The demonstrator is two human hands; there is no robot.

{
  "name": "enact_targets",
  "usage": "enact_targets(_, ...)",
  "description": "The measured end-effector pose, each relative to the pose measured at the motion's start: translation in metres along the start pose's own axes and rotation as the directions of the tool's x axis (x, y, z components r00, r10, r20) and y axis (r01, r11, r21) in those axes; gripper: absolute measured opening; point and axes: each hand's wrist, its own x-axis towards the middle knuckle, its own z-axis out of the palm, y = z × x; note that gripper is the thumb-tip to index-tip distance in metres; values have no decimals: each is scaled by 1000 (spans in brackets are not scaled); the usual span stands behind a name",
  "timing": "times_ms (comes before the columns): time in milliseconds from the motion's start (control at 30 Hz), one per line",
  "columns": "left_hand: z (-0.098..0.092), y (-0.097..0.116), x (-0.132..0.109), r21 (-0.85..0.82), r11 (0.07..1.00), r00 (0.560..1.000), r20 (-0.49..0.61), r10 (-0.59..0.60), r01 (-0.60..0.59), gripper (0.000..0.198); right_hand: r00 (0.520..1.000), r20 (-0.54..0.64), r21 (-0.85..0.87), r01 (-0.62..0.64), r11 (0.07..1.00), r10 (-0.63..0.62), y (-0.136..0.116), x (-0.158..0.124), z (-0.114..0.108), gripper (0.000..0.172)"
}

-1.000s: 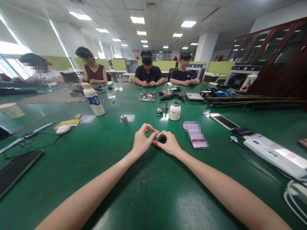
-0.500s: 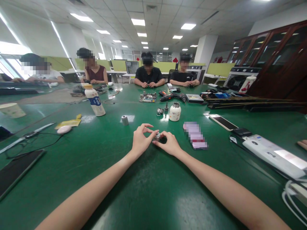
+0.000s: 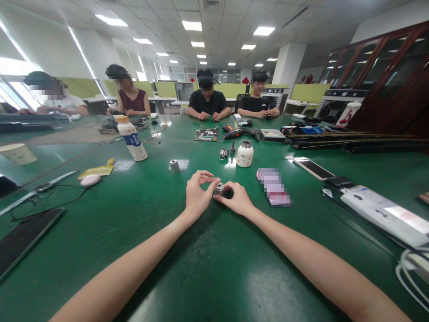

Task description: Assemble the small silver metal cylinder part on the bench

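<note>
desk (image 3: pixel 201 277), green, under two hands: right hand (image 3: pixel 237 200), grip clamped on the nearer cylinder (image 3: pixel 219 188) between them; left hand (image 3: pixel 199 192), grip at its top, closed or not i cannot tell. one bottle (image 3: pixel 133 141), label illegible. two metal cylinders, the farther cylinder (image 3: pixel 174 167) upright.

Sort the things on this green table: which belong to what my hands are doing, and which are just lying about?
In the job:
- small metal cylinder, held by your right hand, left hand beside it
- possibly the similar second cylinder, standing apart

Seemingly just lying about:
- orange-capped bottle
- cream metal-necked bottle
- white smartphone
- paper cup
</note>
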Motion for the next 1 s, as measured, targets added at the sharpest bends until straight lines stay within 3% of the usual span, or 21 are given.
enact_targets(67, -3, -4, 2, 47, 999, 997, -75, -17, 21, 19, 1000, -6, -10, -1, 1000, 1, 0, 0, 0, 31)
enact_targets(133, -6, -12, 5, 142, 988, 995, -81, -50, 62, 18, 1000, -11, -15, -1, 1000, 0, 0, -1, 0, 32)
enact_targets(267, -13, -35, 6, 306, 941, 971, 143, -193, 142, 13, 1000, -17, -20, -2, 1000, 1, 0, -1, 1, 33)
enact_targets(367, -13, -44, 5, 283, 949, 967, 171, -190, 137, 13, 1000, -13, -20, -1, 1000, 1, 0, -1, 0, 33)
enact_targets(467, -10, -37, 4, 193, 972, 989, 47, -144, 132, 16, 1000, -10, -20, -6, 1000, 6, 0, -1, 0, 33)
enact_targets(567, -6, -17, 2, 43, 996, 993, -99, -67, 72, 20, 1000, -7, -23, -7, 1000, 7, 0, 0, 0, 32)
enact_targets(733, -1, 9, -2, 134, 991, 1000, 11, -18, 16, 14, 1000, 8, -6, 0, 1000, 0, 1, 0, -1, 32)
enact_targets(833, 0, 7, -3, 107, 994, 996, 78, -46, 38, 11, 1000, 5, -2, -6, 1000, 6, 2, 1, 0, 32)
enact_targets(1000, 0, -1, -2, 9, 999, 996, 67, -52, 52, 16, 1000, 3, -2, -1, 1000, 1, 2, 1, 1, 31)
